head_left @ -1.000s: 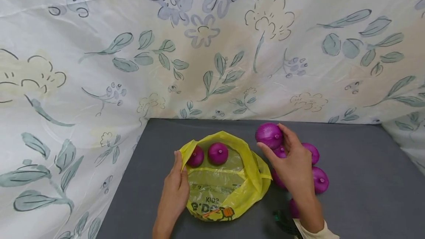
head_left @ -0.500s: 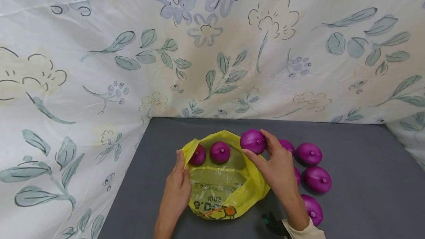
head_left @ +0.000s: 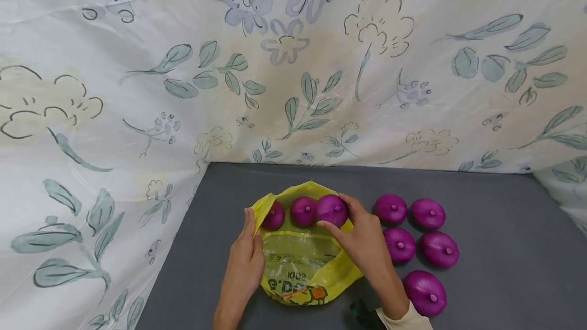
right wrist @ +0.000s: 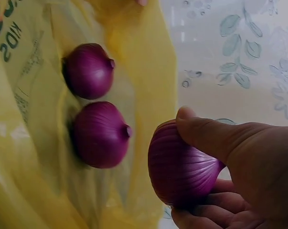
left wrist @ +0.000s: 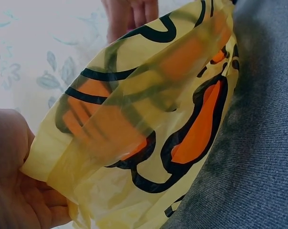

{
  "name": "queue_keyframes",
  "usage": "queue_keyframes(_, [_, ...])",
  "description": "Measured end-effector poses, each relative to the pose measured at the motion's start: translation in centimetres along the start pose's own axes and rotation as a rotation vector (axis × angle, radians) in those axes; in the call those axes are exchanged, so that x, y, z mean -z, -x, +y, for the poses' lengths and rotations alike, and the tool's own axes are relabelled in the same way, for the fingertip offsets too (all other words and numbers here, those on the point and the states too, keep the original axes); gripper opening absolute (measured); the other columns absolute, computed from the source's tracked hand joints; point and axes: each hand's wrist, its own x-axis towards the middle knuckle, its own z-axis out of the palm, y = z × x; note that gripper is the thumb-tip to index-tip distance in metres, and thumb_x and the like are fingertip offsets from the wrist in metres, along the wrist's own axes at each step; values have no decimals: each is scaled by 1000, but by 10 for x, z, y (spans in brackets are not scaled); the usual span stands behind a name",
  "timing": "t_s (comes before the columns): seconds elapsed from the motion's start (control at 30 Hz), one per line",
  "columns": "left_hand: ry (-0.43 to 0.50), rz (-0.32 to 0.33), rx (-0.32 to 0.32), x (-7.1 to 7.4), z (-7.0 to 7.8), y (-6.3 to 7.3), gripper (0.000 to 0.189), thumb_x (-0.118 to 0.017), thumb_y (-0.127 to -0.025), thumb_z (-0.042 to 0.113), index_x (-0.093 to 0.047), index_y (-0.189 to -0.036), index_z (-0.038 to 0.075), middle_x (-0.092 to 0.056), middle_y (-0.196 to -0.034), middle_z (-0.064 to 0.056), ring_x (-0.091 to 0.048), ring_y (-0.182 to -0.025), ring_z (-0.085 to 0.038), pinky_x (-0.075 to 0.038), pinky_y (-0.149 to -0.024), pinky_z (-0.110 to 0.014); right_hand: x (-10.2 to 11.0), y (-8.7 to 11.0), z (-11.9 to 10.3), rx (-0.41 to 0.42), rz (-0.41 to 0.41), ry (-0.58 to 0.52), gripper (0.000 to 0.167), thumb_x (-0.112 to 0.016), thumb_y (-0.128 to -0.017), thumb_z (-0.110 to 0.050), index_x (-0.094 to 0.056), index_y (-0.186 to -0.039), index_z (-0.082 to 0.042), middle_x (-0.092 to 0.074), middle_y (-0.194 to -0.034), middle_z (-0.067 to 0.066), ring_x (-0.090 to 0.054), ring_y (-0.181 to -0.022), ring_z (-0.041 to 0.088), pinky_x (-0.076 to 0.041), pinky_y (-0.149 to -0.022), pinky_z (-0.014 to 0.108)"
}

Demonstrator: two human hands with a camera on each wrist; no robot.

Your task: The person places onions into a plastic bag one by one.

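A yellow plastic bag [head_left: 298,248] with printed letters lies with its mouth spread wide. My left hand [head_left: 243,258] pinches the bag's left rim between thumb and fingers; the left wrist view shows this grip on the yellow film [left wrist: 53,162]. Inside the bag sit two purple onions, one [head_left: 303,211] at the middle and one [head_left: 274,216] partly behind the rim. My right hand [head_left: 364,238] holds another onion [head_left: 332,210] over the bag's right side. In the right wrist view, thumb and fingers curl round this onion [right wrist: 180,164], apart from the two onions in the bag.
Several loose onions [head_left: 438,249] rest on the dark grey tabletop [head_left: 495,269] right of the bag. The nearest onion [head_left: 425,293] lies beside the right forearm. A floral cloth [head_left: 293,90] hangs behind and along the left side.
My right hand has carried the onion leftward and down, from above the loose onions to over the bag opening. The left hand keeps its hold on the rim.
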Motion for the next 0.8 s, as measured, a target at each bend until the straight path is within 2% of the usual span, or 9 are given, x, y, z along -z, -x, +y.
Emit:
queue_keyframes(0.13, [-2, 2, 8, 0, 0, 0, 61, -38, -116, 14, -8, -170, 13, -6, -175, -7, -20, -159, -29, -35, -120, -55, -9, 1, 2, -31, -30, 34, 86, -92, -83, -44, -56, -150, -4, -76, -124, 15, -76, -100, 25, -62, -84, 44])
queue_keyframes(0.17, [-7, 6, -2, 0, 0, 0, 61, -38, -116, 14, -9, -170, 12, -6, -175, -8, -23, -158, -31, -38, -117, -54, -10, 1, 2, -36, -26, 50, 86, -92, -83, -44, -56, -150, -4, -77, -121, 16, -76, -96, 24, -62, -81, 42])
queue_keyframes(0.2, [-13, 11, -14, 0, 0, 0, 61, -38, -116, 14, -9, -169, 11, -7, -175, -10, -32, -154, -35, -40, -115, -54, -12, 1, 3, -39, -22, 59, 85, -91, -84, -43, -56, -150, -4, -77, -118, 16, -76, -91, 22, -62, -79, 41])
queue_keyframes(0.3, [-15, 15, -19, 0, 0, -1, 61, -38, -116, 15, -9, -169, 11, -8, -175, -10, -33, -154, -36, -39, -116, -55, -16, -1, 5, -58, -3, 86, 85, -92, -84, -42, -55, -151, -4, -78, -111, 16, -74, -85, 21, -61, -75, 40])
queue_keyframes(0.4, [-8, 11, -15, 1, 0, -1, 61, -38, -116, 14, -9, -169, 11, -7, -175, -10, -29, -156, -35, -34, -121, -57, -20, -3, 6, -77, 8, 93, 85, -92, -84, -40, -55, -151, -3, -77, -110, 19, -75, -85, 23, -61, -73, 42])
queue_keyframes(0.43, [-3, 7, -7, 1, 1, -1, 61, -38, -116, 14, -9, -169, 12, -7, -175, -8, -19, -159, -30, -30, -123, -57, -22, -4, 7, -86, 15, 99, 85, -92, -84, -40, -55, -151, -2, -77, -111, 19, -76, -88, 25, -62, -74, 42])
queue_keyframes(0.53, [5, 2, -7, 1, 1, -1, 61, -38, -116, 14, -8, -170, 12, -6, -175, -8, -17, -159, -29, -27, -125, -57, -26, -6, 9, -100, 32, 98, 84, -92, -85, -38, -54, -150, 0, -76, -114, 23, -77, -92, 30, -63, -76, 46])
queue_keyframes(0.7, [0, 2, -20, 1, 2, -1, 61, -38, -116, 13, -9, -170, 11, -8, -175, -10, -17, -160, -31, -26, -125, -57, -33, -11, 14, -107, 59, 114, 83, -93, -83, -36, -55, -149, -1, -75, -116, 25, -76, -98, 36, -63, -80, 51])
queue_keyframes(0.8, [-2, -1, -23, 1, 1, 0, 60, -37, -116, 12, -9, -169, 10, -8, -175, -11, -17, -159, -32, -32, -122, -57, -36, -11, 18, -108, 68, 123, 82, -93, -83, -36, -56, -148, -1, -75, -115, 24, -76, -97, 36, -63, -80, 51])
